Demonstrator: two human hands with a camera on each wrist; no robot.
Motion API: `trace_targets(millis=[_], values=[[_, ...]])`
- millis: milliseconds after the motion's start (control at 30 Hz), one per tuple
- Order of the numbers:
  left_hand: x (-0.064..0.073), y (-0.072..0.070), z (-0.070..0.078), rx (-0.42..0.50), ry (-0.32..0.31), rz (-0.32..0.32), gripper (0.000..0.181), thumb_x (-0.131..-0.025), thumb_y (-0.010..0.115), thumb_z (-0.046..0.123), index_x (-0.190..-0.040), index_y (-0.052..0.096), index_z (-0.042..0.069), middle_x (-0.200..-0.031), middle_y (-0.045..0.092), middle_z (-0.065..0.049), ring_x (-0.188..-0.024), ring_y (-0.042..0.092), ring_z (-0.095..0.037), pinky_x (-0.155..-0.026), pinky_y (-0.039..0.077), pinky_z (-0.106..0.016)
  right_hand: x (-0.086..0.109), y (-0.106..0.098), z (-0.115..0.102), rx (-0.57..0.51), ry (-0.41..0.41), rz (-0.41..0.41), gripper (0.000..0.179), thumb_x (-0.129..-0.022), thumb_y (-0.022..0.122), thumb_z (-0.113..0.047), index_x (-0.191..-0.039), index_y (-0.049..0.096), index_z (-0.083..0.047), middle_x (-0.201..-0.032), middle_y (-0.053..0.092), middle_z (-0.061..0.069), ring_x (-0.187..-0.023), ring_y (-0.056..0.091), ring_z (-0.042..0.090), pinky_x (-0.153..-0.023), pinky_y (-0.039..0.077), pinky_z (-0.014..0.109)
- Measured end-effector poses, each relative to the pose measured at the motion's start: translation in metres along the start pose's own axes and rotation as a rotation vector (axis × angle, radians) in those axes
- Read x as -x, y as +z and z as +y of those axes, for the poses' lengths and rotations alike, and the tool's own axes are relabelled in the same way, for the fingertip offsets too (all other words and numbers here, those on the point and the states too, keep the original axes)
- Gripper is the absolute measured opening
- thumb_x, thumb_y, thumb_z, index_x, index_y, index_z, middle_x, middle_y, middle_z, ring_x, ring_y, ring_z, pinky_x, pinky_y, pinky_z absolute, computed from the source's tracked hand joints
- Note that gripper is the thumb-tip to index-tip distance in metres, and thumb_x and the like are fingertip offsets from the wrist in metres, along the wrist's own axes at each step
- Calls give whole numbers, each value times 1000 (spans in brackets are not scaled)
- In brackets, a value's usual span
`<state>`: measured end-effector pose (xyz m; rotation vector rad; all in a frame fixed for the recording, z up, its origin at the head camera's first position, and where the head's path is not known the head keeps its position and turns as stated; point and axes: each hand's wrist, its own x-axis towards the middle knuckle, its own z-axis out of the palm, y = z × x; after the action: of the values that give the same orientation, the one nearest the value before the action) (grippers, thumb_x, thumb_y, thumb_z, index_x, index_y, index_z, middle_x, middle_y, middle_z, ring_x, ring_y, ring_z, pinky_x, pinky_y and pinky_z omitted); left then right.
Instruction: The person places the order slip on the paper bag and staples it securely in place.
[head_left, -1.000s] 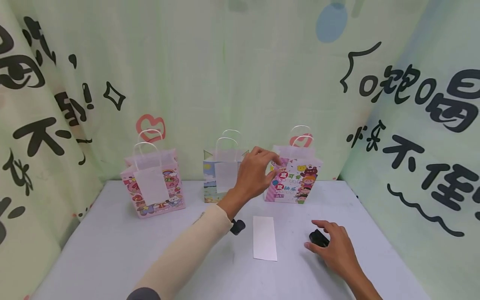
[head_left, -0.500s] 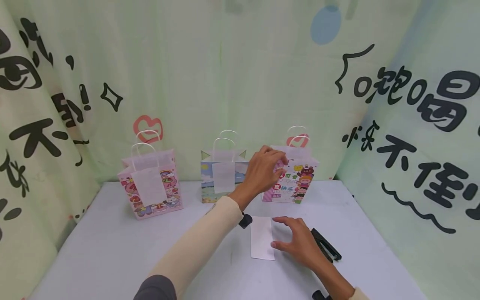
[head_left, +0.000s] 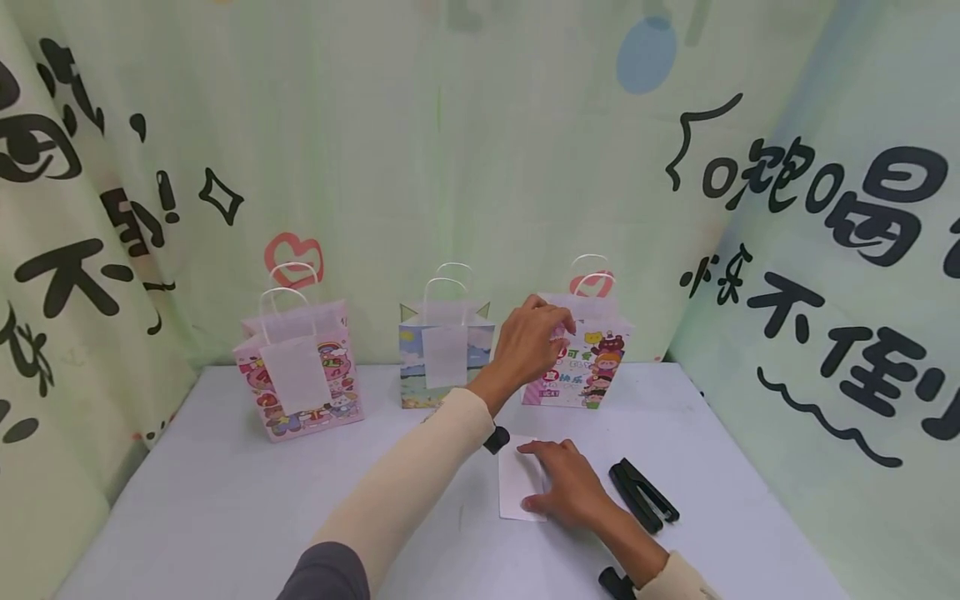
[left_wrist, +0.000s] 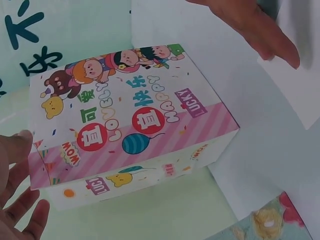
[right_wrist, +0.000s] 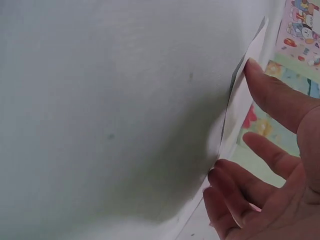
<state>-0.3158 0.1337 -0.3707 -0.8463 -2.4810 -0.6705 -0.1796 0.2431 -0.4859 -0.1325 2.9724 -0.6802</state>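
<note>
A pink-and-white paper gift bag (head_left: 573, 367) with cartoon figures stands at the back right. My left hand (head_left: 528, 342) holds its upper left edge, the thumb and fingers either side of the corner in the left wrist view. A rectangular white paper (head_left: 516, 475) lies on the table in front. Over it is my right hand (head_left: 562, 487), thumb and fingers spread apart. In the right wrist view, the thumb and fingertips touch the paper (right_wrist: 242, 95), whose edge bows slightly up. A black stapler (head_left: 643, 496) rests to the right of this hand.
At the back left stands a pink gift bag (head_left: 345, 375); a blue landscape gift bag (head_left: 412, 367) stands in the middle. Each has a white paper sheet on its front and white handles. Printed curtains (head_left: 375, 167) surround the white table (head_left: 225, 500).
My right hand has moved left from beside the stapler onto the white paper, uncovering the stapler. The left hand stays at the right bag, shifting only slightly.
</note>
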Motion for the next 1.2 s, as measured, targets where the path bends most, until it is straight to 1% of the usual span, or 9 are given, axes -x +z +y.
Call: trace_targets(millis=[100,233,333,467,700,800,933,1033,1200], values=[[0,0,1,4,-17,-4,16,-99,77,27,-115,76,28,-123,78,10,-114,57,-12,-95,53,-27,0,1,-2,-1,-1,11,73,-73,99,-25,-139,68,-22,-139,70,6,-111,55,21,-99,53,49],[0,1,2,-2,-26,-12,16,-99,77,28,-116,76,28,-123,78,10,-115,56,-12,-96,53,-26,1,0,-4,-53,19,30,71,-74,98,-18,-138,68,-21,-135,66,10,-98,55,18,-86,55,38],[-1,2,2,-12,-19,-15,16,-100,76,28,-116,76,28,-124,78,10,-116,57,-12,-95,53,-26,1,-2,-2,-120,77,53,68,-74,97,-13,-136,69,-22,-137,58,13,-90,55,17,-78,57,30],[-3,2,2,-17,-5,-17,16,-100,76,27,-116,77,27,-123,78,10,-117,58,-12,-95,53,-26,1,-6,1,-219,171,87,56,-79,94,-8,-129,74,-20,-137,56,15,-87,57,18,-74,60,27],[-4,3,0,-19,-11,-12,16,-100,76,26,-115,77,26,-120,78,9,-115,58,-13,-93,54,-26,-2,-17,7,-398,243,92,36,-87,86,-5,-121,80,-16,-106,66,8,-86,55,20,-68,49,25],[-5,3,0,-14,-12,-10,16,-100,76,26,-116,78,25,-121,78,8,-115,58,-13,-94,55,-26,-3,-24,10,-438,233,128,31,-89,86,-10,-119,81,-17,-109,70,6,-95,57,21,-74,50,21],[-8,2,0,-17,-21,-29,16,-100,76,27,-116,78,26,-120,78,7,-114,57,-14,-96,55,-27,-5,-37,14,-495,201,214,28,-94,83,-19,-122,80,-16,-124,73,8,-106,62,23,-82,53,17],[-10,0,-1,-24,-27,-46,17,-99,77,28,-116,77,26,-120,77,6,-113,56,-14,-97,55,-27,-8,-49,17,-555,176,282,30,-96,80,-22,-125,79,-13,-130,72,11,-108,63,25,-82,54,15],[-12,0,-2,-35,-30,-54,17,-99,77,28,-116,77,27,-120,76,6,-114,56,-14,-96,55,-27,-19,-68,24,-640,169,410,31,-99,78,-24,-126,78,-9,-134,72,13,-104,63,22,-81,55,14]])
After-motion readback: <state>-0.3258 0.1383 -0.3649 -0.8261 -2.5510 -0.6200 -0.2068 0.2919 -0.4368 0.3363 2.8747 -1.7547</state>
